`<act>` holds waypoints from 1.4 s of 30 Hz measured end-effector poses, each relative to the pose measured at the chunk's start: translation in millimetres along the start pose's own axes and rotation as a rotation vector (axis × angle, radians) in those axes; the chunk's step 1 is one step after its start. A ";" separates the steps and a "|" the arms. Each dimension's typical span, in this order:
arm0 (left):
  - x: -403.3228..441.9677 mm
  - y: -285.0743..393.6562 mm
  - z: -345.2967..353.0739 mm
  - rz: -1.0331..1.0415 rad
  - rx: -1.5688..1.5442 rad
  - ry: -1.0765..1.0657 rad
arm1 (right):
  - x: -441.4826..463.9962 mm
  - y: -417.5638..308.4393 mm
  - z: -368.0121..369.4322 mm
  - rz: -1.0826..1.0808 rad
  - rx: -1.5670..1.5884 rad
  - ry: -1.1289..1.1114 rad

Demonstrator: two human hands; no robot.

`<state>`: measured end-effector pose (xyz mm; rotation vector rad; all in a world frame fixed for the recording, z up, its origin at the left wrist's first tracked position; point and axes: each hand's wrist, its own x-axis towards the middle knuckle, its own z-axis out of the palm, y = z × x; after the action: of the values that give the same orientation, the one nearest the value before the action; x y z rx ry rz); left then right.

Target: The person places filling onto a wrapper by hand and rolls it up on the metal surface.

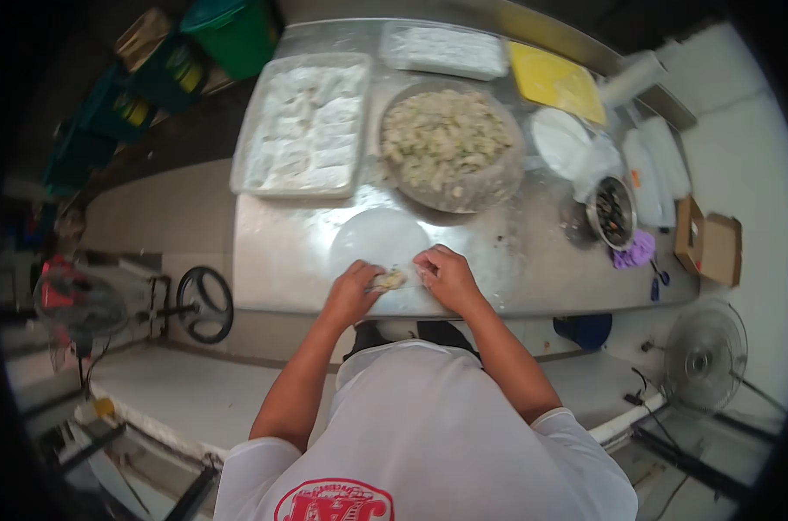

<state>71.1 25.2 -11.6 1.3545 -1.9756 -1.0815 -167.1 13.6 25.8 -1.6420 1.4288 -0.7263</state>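
A round, whitish translucent sheet, like a rice paper wrapper (378,236), lies flat on the steel table just beyond my hands. My left hand (353,293) is closed at the sheet's near side, its fingertips on a small lump of chopped filling (392,280). To the right of the lump is my right hand (448,280), fingers bent together in a pinch; whatever is between them is too small to make out. Beyond the sheet stands a large metal bowl (459,198) heaped with pale, greenish chopped filling (446,135).
A plastic tray (237,178) of white wrapped pieces stands far left, with another white-filled container (446,52) behind. On the right are a yellow board (557,82), a small bowl of dark pieces (615,213), a purple cloth (634,249), scissors (660,280) and a cardboard box (719,250).
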 end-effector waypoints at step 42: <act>11.3 12.4 7.9 -0.013 0.053 0.046 | 0.5 186.2 -344.4 0.232 -0.291 0.718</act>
<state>54.3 19.6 -6.0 1.4083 -1.9774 -1.0018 -551.2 -62.0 35.5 -1.4409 2.2795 -1.0704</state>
